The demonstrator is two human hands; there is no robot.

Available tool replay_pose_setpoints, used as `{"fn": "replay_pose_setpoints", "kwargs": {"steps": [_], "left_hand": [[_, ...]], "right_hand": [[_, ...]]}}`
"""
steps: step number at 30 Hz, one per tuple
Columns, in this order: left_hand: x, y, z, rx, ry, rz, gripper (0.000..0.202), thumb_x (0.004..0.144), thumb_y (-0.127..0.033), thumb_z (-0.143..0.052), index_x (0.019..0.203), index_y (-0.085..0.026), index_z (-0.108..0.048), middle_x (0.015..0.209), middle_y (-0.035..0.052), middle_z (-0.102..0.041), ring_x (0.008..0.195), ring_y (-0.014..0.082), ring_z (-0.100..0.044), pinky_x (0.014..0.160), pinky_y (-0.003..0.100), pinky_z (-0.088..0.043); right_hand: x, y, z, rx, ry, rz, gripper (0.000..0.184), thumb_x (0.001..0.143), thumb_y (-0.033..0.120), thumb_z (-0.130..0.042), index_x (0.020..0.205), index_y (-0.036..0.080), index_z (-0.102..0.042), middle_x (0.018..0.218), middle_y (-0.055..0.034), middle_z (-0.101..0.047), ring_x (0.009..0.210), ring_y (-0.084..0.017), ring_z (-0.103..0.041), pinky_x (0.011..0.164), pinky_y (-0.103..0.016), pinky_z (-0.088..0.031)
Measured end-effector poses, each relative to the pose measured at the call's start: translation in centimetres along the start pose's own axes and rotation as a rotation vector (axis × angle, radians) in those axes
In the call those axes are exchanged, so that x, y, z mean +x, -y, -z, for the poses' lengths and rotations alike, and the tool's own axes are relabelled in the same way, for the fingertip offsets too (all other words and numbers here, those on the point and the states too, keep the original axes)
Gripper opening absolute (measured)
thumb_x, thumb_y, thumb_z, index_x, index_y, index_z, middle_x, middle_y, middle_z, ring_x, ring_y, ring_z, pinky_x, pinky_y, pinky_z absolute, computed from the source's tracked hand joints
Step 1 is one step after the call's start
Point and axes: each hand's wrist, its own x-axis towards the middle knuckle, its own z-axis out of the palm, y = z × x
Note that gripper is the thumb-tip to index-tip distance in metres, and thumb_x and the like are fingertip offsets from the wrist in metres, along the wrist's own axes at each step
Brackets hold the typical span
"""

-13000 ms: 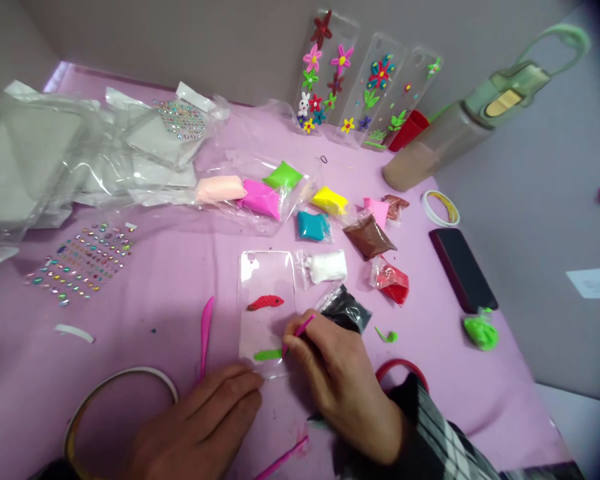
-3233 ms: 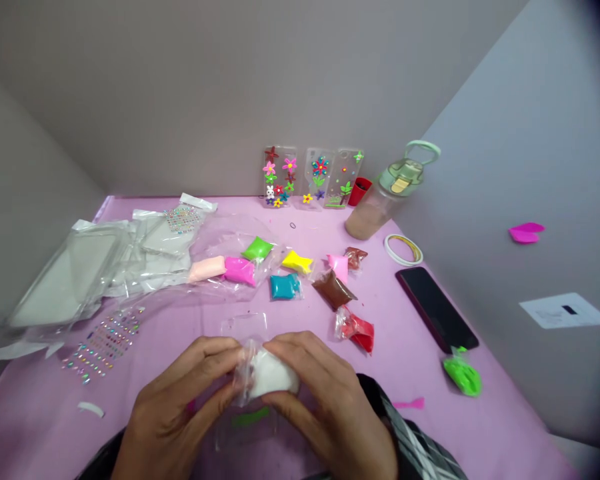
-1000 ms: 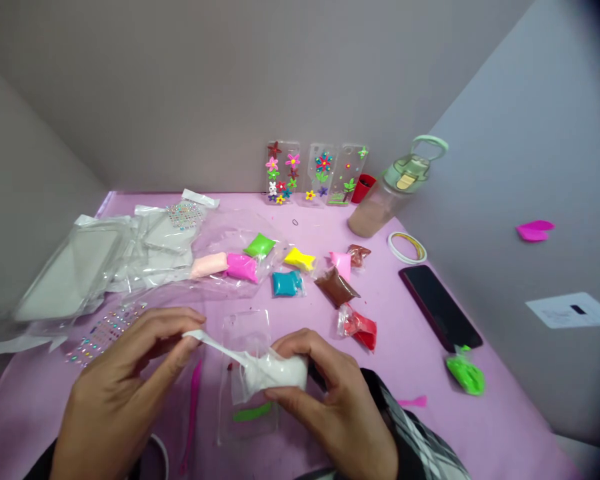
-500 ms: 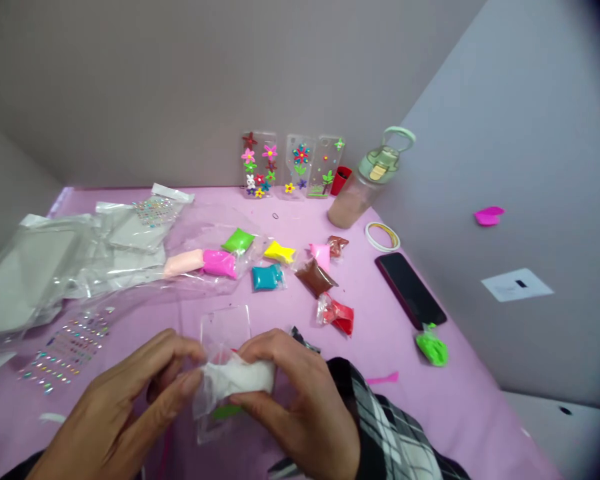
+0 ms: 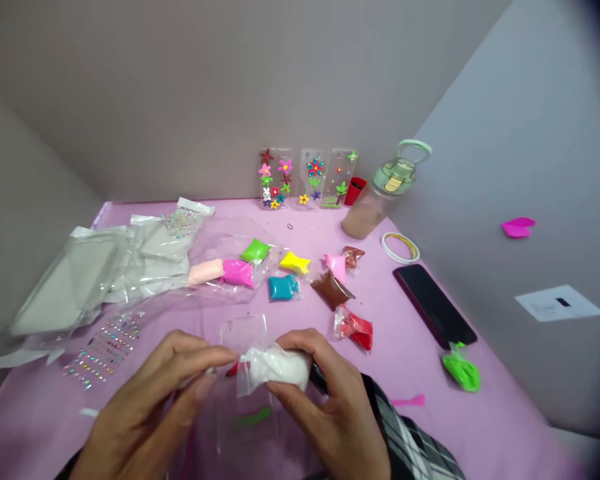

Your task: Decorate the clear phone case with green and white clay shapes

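Head view: white packet (image 5: 277, 365), likely soft, is gripped plump-end by the right hand (image 5: 333, 403); left hand (image 5: 153, 403) pinched, contents unclear.

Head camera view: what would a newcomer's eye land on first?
Probably the white packet, gripped in the right hand over a clear case at the front. Next, perhaps, the three flowered cases standing at the back of the pink table. The bottle to their right may also catch the eye, being the tallest thing there.
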Motion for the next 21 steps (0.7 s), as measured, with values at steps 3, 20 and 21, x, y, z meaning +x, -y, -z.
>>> {"fn": "replay_pose_setpoints", "kwargs": {"steps": [3,20,21], "left_hand": [[-0.2,0.0,-1.2,-0.045,0.066,-0.046,0.032,0.103,-0.026,-0.048,0.129,-0.039,-0.062,0.101,-0.0031,-0.066,0.091,0.0127,-0.068,0.077,0.016,-0.056],[-0.6,0.3,-2.2,-0.156,-0.173,0.127,0.03,0.082,-0.047,-0.078,0.105,-0.032,-0.065,0.09,-0.0033,-0.064,0.073,0.0151,-0.061,0.062,0.018,-0.053],[-0.5,0.3,-2.2,-0.161,-0.125,0.156,0.031,0.08,-0.05,-0.078,0.1,-0.03,-0.065,0.086,-0.004,-0.063,0.071,0.0151,-0.06,0.06,0.018,-0.052]], "right_hand": [[0.0,-0.2,-0.2,0.015,-0.015,0.01,0.026,0.086,0.016,-0.075,0.107,0.025,-0.063,0.098,0.0022,-0.07,0.088,-0.016,-0.067,0.079,-0.023,-0.051],[-0.3,-0.5,-0.4,0.078,-0.083,-0.079,0.027,0.085,0.013,-0.071,0.108,0.027,-0.063,0.097,0.0032,-0.068,0.089,-0.015,-0.065,0.079,-0.021,-0.05],[-0.4,-0.6,-0.5,0.075,-0.07,-0.081,0.028,0.086,0.013,-0.071,0.108,0.027,-0.062,0.098,0.003,-0.068,0.09,-0.015,-0.065,0.08,-0.022,-0.05]]}}
